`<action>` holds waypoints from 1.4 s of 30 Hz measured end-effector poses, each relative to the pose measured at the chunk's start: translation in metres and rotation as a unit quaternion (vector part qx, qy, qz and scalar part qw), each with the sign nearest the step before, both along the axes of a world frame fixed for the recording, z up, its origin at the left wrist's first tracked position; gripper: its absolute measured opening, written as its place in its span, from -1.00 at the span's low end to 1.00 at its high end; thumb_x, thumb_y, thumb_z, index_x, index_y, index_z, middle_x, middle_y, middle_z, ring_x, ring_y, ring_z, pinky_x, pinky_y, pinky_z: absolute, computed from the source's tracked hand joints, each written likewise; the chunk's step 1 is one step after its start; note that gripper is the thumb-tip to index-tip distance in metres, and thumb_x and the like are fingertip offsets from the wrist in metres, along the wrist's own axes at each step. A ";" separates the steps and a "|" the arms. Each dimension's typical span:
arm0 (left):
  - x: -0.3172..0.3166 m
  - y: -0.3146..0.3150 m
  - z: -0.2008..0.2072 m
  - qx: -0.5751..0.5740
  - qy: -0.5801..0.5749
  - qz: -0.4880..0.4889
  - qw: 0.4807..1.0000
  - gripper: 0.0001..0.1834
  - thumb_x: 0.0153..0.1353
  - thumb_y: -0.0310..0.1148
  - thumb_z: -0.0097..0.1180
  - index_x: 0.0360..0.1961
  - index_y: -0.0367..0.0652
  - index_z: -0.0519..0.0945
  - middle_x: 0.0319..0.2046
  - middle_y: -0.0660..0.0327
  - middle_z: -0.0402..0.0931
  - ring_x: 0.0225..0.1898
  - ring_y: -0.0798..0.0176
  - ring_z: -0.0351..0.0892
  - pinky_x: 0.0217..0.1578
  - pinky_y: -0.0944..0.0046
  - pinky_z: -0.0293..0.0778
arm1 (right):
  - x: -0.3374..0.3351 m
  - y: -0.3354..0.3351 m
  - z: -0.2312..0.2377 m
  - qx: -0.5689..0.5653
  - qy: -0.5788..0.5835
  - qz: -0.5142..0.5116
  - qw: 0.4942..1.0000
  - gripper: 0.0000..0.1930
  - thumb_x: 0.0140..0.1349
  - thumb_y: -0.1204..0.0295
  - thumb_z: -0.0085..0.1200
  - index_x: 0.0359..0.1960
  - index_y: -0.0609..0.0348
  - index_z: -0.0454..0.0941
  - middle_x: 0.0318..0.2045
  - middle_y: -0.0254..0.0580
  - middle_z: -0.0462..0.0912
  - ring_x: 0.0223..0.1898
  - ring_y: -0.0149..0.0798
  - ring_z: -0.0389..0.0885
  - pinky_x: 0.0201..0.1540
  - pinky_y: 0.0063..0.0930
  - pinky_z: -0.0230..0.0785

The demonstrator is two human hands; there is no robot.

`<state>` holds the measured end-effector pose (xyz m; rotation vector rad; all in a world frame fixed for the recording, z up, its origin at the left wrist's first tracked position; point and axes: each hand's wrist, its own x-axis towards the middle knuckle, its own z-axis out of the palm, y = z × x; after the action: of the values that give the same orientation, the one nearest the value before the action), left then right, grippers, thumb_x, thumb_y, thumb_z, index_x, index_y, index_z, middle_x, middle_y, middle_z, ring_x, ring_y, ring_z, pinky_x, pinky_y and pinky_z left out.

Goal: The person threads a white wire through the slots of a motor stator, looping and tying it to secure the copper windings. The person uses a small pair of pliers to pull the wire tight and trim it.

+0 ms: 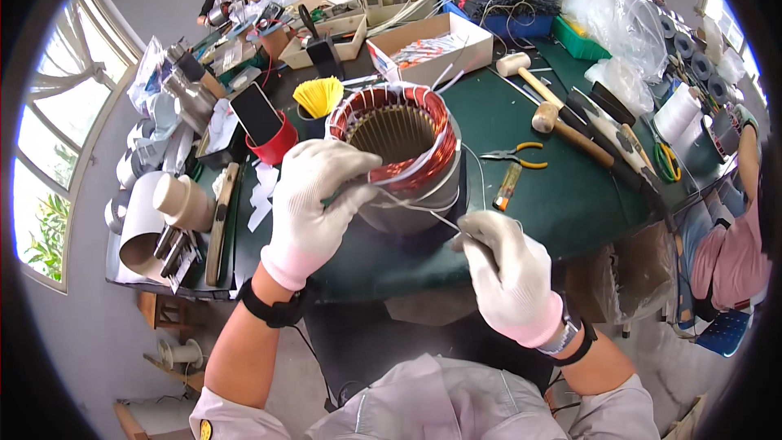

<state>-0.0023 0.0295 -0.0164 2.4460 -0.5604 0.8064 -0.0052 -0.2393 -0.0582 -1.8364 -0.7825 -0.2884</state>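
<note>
A motor stator (pixel 403 155) stands upright near the front edge of the green tabletop (pixel 562 204), its copper windings already seated around the bore. The gloved left hand (pixel 314 204) steadies its rim, fingers pinched on white lacing cord (pixel 415 205); the right hand (pixel 509 273) is closed on the cord's other end. Lacing appears partly done. Any needle is too small to make out; the stator's far side is hidden.

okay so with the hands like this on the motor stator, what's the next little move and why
Probably draw the thin white cord taut with the gloved right hand: it runs slack from the round steel stator's copper windings, where the gloved left hand steadies the rim.
</note>
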 end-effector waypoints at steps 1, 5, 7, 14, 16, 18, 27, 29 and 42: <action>-0.001 -0.002 0.001 0.009 -0.001 0.008 1.000 -0.65 0.05 -0.46 0.48 -0.08 -0.19 0.77 -0.14 0.15 0.75 0.02 0.00 0.67 0.19 0.04 0.45 | 0.003 0.007 0.001 -0.003 0.002 0.002 1.000 -0.79 0.43 0.62 0.08 0.06 0.22 0.54 -0.26 -0.04 0.77 -0.33 0.07 0.78 -0.26 -0.20 0.60; -0.004 -0.010 0.003 0.014 0.009 0.025 1.000 -0.65 0.04 -0.46 0.48 -0.09 -0.17 0.78 -0.16 0.17 0.75 -0.03 0.03 0.67 0.18 0.05 0.45 | 0.011 0.028 0.003 -0.049 -0.040 -0.038 0.997 -0.86 0.39 0.59 0.13 -0.06 0.18 0.53 -0.36 -0.04 0.74 -0.38 0.07 0.77 -0.33 -0.13 0.58; -0.004 -0.011 0.003 0.017 0.002 0.016 1.000 -0.65 0.03 -0.47 0.48 -0.10 -0.14 0.80 -0.21 0.18 0.74 -0.09 0.05 0.66 0.17 0.05 0.45 | 0.011 0.031 0.004 -0.065 -0.070 -0.037 0.995 -0.86 0.37 0.59 0.16 -0.09 0.18 0.54 -0.35 -0.03 0.74 -0.40 0.07 0.76 -0.34 -0.14 0.58; 0.006 -0.010 0.013 0.034 0.001 -0.017 0.999 -0.66 -0.02 -0.47 0.50 -0.14 -0.15 0.79 -0.27 0.19 0.72 -0.17 0.04 0.65 0.13 0.04 0.47 | 0.012 0.030 0.008 -0.110 -0.108 -0.044 0.987 -0.81 0.30 0.57 0.20 -0.07 0.16 0.56 -0.36 -0.03 0.72 -0.42 0.06 0.74 -0.38 -0.16 0.54; 0.005 -0.008 0.017 0.031 0.028 -0.022 0.999 -0.65 -0.01 -0.47 0.50 -0.13 -0.16 0.78 -0.28 0.17 0.71 -0.16 0.03 0.64 0.14 0.04 0.48 | 0.012 0.035 0.012 -0.217 -0.131 -0.054 0.966 -0.74 0.29 0.53 0.23 0.00 0.19 0.54 -0.31 0.02 0.73 -0.36 0.05 0.76 -0.31 -0.17 0.58; 0.007 -0.012 0.026 0.037 0.047 -0.035 0.998 -0.64 -0.02 -0.48 0.49 -0.12 -0.16 0.77 -0.28 0.16 0.70 -0.15 0.03 0.64 0.15 0.05 0.49 | 0.012 0.031 0.021 -0.179 -0.087 -0.001 0.980 -0.74 0.30 0.51 0.24 -0.01 0.21 0.52 -0.30 0.04 0.73 -0.34 0.08 0.76 -0.28 -0.16 0.59; 0.020 0.004 0.049 0.206 0.128 -0.027 0.970 -0.38 0.11 -0.16 0.42 0.19 -0.20 0.67 0.09 -0.09 0.63 0.24 -0.18 0.55 0.50 -0.20 0.16 | 0.020 0.030 0.034 -0.175 -0.141 -0.048 0.973 -0.73 0.27 0.39 0.36 -0.08 0.10 0.54 -0.22 -0.14 0.77 -0.23 -0.01 0.79 -0.21 -0.11 0.58; 0.007 -0.018 0.056 0.204 0.116 0.034 0.971 -0.24 0.04 -0.19 0.49 0.30 -0.20 0.58 0.24 -0.15 0.52 0.38 -0.28 0.38 0.49 -0.24 0.15 | 0.028 0.016 0.033 -0.096 -0.215 -0.077 0.969 -0.48 0.22 0.43 0.42 0.22 0.11 0.57 -0.06 -0.08 0.75 -0.16 -0.09 0.79 -0.11 -0.23 0.62; -0.006 -0.029 0.009 -0.059 0.101 -0.006 0.993 -0.11 0.11 -0.74 0.37 0.50 -0.20 0.35 0.07 0.03 0.69 0.10 -0.02 0.72 0.08 0.12 0.64 | 0.019 -0.013 0.006 -0.068 0.018 -0.071 0.995 -0.85 0.32 0.58 0.19 -0.13 0.22 0.74 -0.29 0.04 0.74 -0.27 0.11 0.76 -0.19 -0.21 0.60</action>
<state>-0.0081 0.0009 -0.0072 2.3771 -0.4390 0.5611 0.0139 -0.2524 -0.0522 -2.0244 -0.6611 -0.2982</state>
